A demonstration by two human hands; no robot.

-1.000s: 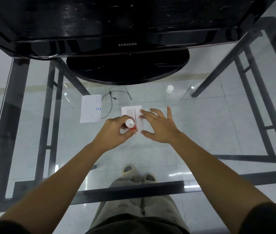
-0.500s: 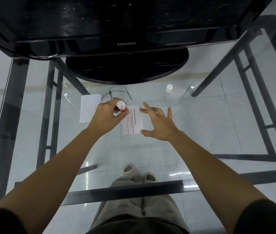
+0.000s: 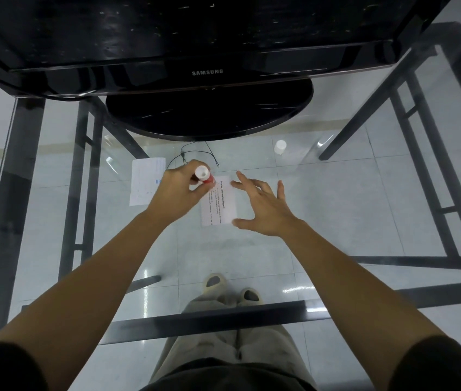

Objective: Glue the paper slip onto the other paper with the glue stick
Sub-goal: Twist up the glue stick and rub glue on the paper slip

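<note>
The left hand [image 3: 177, 193] has its grip closed around the glue stick [image 3: 204, 175], held at the far left corner of the slip [image 3: 219, 200], which lies flat on the glass worktop [image 3: 336, 198]. The right hand [image 3: 263, 206] is open, fingers spread, resting at the slip's right edge. The other paper [image 3: 146, 182] lies just to the left, partly hidden by the left hand. The slip looks thin, light and likely to slide on glass, so pinning an edge seems wise.

The left hand [image 3: 178, 190] hides the glue stick [image 3: 204, 176] tip and one corner of each paper; the slip's [image 3: 221, 201] print is unreadably small.
</note>
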